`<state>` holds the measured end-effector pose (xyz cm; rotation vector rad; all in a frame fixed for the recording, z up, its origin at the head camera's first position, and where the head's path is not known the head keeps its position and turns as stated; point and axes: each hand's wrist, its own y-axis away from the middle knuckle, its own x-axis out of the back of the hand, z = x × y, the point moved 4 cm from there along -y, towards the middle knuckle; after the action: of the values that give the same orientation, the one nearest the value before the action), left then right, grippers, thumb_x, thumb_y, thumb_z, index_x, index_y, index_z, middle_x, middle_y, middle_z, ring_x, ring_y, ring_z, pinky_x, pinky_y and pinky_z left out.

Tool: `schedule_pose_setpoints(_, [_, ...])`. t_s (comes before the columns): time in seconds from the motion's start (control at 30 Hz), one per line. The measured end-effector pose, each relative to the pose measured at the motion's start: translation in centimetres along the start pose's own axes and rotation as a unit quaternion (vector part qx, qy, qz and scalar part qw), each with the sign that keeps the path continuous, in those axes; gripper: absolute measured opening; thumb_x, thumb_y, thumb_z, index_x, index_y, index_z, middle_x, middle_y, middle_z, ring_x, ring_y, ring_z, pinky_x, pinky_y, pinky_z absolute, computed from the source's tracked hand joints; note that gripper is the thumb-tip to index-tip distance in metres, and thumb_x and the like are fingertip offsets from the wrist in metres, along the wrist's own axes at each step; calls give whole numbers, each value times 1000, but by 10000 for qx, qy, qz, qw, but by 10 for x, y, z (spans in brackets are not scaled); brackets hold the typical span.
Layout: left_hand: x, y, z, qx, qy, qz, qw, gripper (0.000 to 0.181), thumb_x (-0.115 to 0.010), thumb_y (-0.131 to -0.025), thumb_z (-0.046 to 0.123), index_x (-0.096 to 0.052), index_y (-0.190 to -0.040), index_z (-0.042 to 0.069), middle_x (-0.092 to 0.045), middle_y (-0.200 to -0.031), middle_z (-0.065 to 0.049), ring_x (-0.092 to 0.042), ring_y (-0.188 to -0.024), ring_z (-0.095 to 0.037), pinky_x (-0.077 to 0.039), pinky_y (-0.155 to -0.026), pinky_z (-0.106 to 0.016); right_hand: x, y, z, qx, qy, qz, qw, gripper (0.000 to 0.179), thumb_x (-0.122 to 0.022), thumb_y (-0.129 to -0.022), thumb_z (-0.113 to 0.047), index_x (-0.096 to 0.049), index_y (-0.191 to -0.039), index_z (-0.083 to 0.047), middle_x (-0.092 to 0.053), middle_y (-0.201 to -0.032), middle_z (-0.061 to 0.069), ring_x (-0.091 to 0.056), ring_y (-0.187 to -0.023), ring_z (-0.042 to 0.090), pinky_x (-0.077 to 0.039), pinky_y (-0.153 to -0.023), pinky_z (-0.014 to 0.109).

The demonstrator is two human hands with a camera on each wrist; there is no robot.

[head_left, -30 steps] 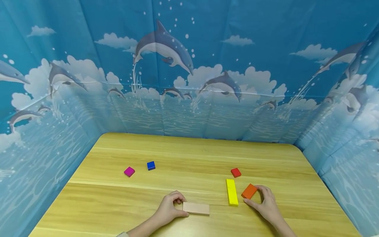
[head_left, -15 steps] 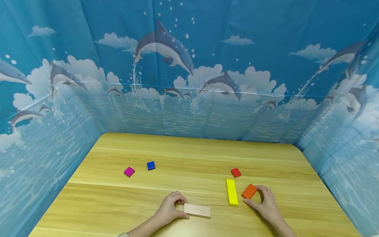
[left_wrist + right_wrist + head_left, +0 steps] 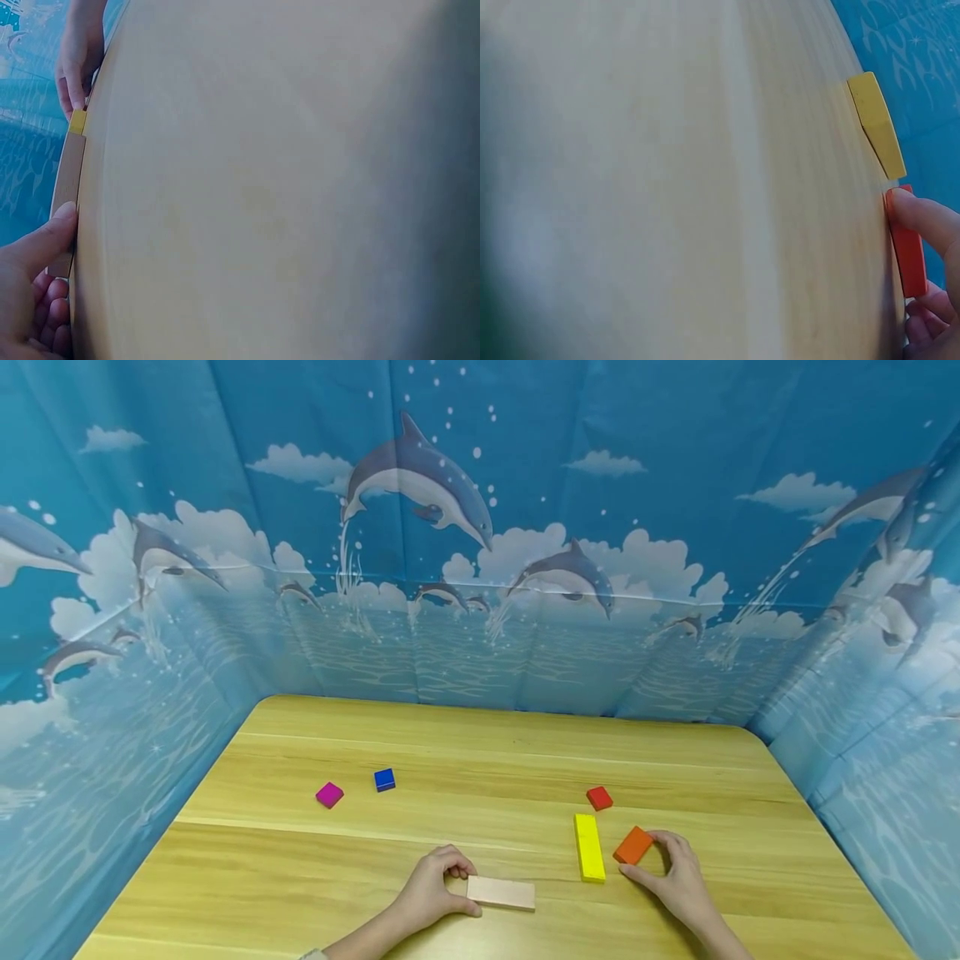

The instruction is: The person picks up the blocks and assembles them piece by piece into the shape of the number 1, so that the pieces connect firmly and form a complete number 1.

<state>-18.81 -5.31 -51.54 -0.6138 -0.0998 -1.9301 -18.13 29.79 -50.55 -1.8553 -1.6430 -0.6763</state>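
My left hand (image 3: pixel 427 889) pinches the left end of a plain wooden block (image 3: pixel 502 893), long and flat, lying near the table's front. In the left wrist view the thumb presses on the side of that block (image 3: pixel 67 176), fingers curled at its end. My right hand (image 3: pixel 681 883) holds a short orange block (image 3: pixel 633 845) between thumb and fingers, the block turned at a slant on the table. The right wrist view has the thumb on one end of the orange block (image 3: pixel 909 259). Between the hands lies a long yellow block (image 3: pixel 589 849), just left of the orange one.
Behind the yellow block is a small red block (image 3: pixel 599 798). Farther left lie a magenta block (image 3: pixel 330 795) and a blue block (image 3: pixel 385 779). The wooden table (image 3: pixel 465 735) has rounded back corners, and a dolphin-print curtain (image 3: pixel 450 643) surrounds it.
The wooden block has shifted slightly toward the table's front and right in my left hand's grip. My right hand and the orange block stay in place.
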Motion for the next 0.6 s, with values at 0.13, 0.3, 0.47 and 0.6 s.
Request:
schedule_pose_setpoints(0.13, [-1,0,1,2,12,-1,10000,36,-85,-56,23,-64,-84,12,-54,-78,7,-47,-74,-4,-43,-67,-20,3,-3,-2,50,-265,-14,9996,72,-77,-72,-25,-40,-122,11,-34,-126,31,-30,-118,46,-23,-97,60])
schedule_pose_setpoints(0.3, [-1,1,1,25,-20,-12,10000,36,-85,-57,23,-64,-84,12,-54,-78,7,-46,-73,-4,-43,-67,-19,7,-8,-14,36,-450,-68,9990,73,-76,-74,-26,-38,-127,7,-34,-127,29,-33,-116,43,-27,-96,58])
schedule_pose_setpoints(0.47, [-1,1,1,27,-36,-16,10000,36,-85,-57,23,-64,-84,12,-53,-78,6,-46,-73,-4,-43,-67,-19,6,-15,-32,174,-316,9,9993,73,-76,-73,-30,-41,-127,4,-38,-125,24,-37,-112,37,-34,-91,56])
schedule_pose_setpoints(0.6, [-1,1,2,-8,-30,-21,10000,36,-85,-57,23,-64,-84,12,-54,-78,6,-46,-74,-4,-43,-68,-19,1,-21,-46,366,-451,28,9983,69,-76,-73,-27,-43,-126,3,-38,-123,22,-38,-109,35,-35,-90,54])
